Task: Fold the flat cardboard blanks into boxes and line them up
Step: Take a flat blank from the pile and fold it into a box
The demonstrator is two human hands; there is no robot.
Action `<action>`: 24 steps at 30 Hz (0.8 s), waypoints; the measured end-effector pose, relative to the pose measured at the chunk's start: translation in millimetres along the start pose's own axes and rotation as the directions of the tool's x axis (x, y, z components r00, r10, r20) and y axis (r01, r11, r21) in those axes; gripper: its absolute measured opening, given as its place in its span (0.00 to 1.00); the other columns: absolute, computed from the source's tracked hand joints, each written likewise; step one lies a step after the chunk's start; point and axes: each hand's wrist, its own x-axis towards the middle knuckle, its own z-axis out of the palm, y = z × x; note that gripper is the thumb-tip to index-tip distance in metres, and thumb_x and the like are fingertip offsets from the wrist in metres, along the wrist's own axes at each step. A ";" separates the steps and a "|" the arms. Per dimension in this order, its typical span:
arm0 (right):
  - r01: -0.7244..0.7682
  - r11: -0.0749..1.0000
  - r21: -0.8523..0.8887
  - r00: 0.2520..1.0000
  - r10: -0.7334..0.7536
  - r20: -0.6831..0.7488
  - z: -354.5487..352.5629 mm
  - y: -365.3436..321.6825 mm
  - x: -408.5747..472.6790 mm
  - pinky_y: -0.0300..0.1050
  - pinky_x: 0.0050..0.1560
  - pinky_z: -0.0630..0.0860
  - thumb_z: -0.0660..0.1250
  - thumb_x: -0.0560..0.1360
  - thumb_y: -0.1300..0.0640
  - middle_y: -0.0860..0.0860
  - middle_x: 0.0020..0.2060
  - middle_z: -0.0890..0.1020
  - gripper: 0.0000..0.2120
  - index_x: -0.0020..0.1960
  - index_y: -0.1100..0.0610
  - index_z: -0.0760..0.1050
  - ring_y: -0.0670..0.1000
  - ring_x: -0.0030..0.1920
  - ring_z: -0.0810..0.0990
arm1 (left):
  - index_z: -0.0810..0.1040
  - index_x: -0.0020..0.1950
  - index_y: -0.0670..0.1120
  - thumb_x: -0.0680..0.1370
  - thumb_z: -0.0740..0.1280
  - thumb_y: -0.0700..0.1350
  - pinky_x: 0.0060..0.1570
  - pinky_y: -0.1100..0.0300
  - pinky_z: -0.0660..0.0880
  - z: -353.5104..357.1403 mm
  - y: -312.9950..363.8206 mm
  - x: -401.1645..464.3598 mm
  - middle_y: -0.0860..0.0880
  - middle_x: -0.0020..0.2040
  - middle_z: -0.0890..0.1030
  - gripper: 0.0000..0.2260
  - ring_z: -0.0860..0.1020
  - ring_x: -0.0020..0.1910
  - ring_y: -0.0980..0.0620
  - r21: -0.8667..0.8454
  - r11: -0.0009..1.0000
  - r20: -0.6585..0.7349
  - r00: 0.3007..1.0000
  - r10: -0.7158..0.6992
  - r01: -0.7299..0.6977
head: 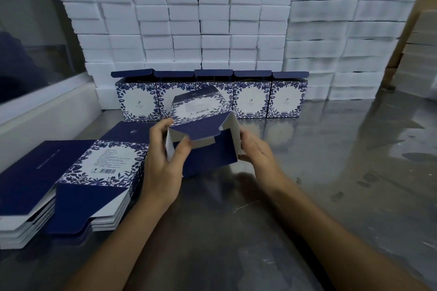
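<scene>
Your left hand and right hand both grip the half-folded blue floral cardboard box with curled fingers, above the shiny metal bench, in front of five finished boxes standing in a row.

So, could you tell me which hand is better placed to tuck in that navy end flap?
Probably the left hand: its thumb already rests on the navy end flap of the blue floral cardboard box, while the right hand braces the box's far side.
</scene>
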 end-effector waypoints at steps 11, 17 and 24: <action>0.072 0.934 -0.350 0.950 -0.172 -0.262 5.5 2.4 -1.9 0.31 0.46 0.75 0.72 0.76 0.47 0.37 0.55 0.80 0.18 0.63 0.43 0.73 0.35 0.55 0.78 | 0.70 0.62 0.56 0.71 0.63 0.67 0.54 0.71 0.70 10.2 5.1 -7.2 0.58 0.61 0.76 0.25 0.74 0.60 0.64 0.133 0.991 0.006 1.000 0.006 -0.007; 0.104 0.913 -0.393 0.888 -0.264 -0.377 1.7 -5.8 -1.0 0.49 0.42 0.80 0.70 0.78 0.57 0.46 0.47 0.83 0.05 0.53 0.50 0.78 0.44 0.44 0.81 | 0.70 0.61 0.53 0.73 0.63 0.63 0.49 0.78 0.67 12.1 9.7 -8.5 0.59 0.60 0.75 0.22 0.73 0.56 0.71 0.152 0.987 0.024 0.999 0.040 -0.043; 0.111 0.893 -0.436 0.862 -0.304 -0.405 -2.5 -7.0 2.1 0.42 0.39 0.77 0.69 0.79 0.59 0.50 0.39 0.84 0.06 0.46 0.59 0.84 0.47 0.38 0.80 | 0.69 0.64 0.49 0.73 0.65 0.47 0.51 0.68 0.73 6.7 5.7 -8.1 0.49 0.59 0.77 0.20 0.77 0.56 0.62 0.070 0.997 0.099 0.995 0.033 -0.040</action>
